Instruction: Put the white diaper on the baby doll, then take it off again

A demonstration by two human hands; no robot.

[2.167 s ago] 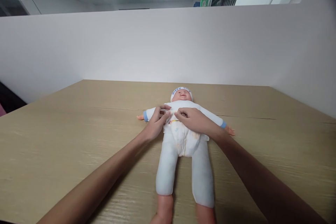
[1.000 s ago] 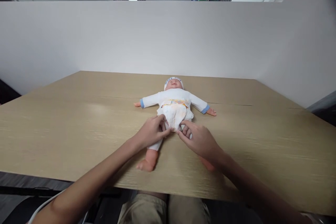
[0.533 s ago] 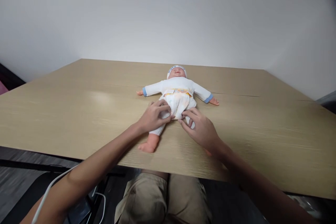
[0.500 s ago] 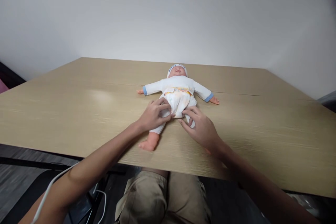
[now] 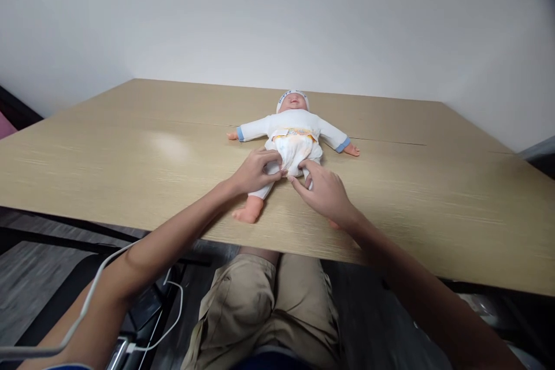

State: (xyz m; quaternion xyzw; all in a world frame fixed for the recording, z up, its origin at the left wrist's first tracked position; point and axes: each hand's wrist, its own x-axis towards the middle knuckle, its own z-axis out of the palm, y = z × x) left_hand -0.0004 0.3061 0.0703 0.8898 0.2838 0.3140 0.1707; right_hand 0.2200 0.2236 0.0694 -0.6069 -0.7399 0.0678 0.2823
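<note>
A baby doll (image 5: pixel 295 124) in a white top with blue cuffs and a white cap lies on its back on the wooden table (image 5: pixel 130 156), arms spread. It wears a white diaper (image 5: pixel 295 150). My left hand (image 5: pixel 255 170) curls over the doll's thigh on my left, fingers pinched at the diaper's lower edge. My right hand (image 5: pixel 323 191) covers the other thigh, fingers closed at the diaper's crotch. One bare doll foot (image 5: pixel 247 215) shows near the table's front edge; the other leg is hidden under my right hand.
A white partition wall (image 5: pixel 277 17) stands behind the table. My knees in tan trousers (image 5: pixel 260 312) show below the table's front edge. A white cable (image 5: pixel 108 277) runs along my left arm.
Both hands came down from the doll's chest to its thighs and diaper edge. In the last half second they shifted slightly; the camera tilted further down.
</note>
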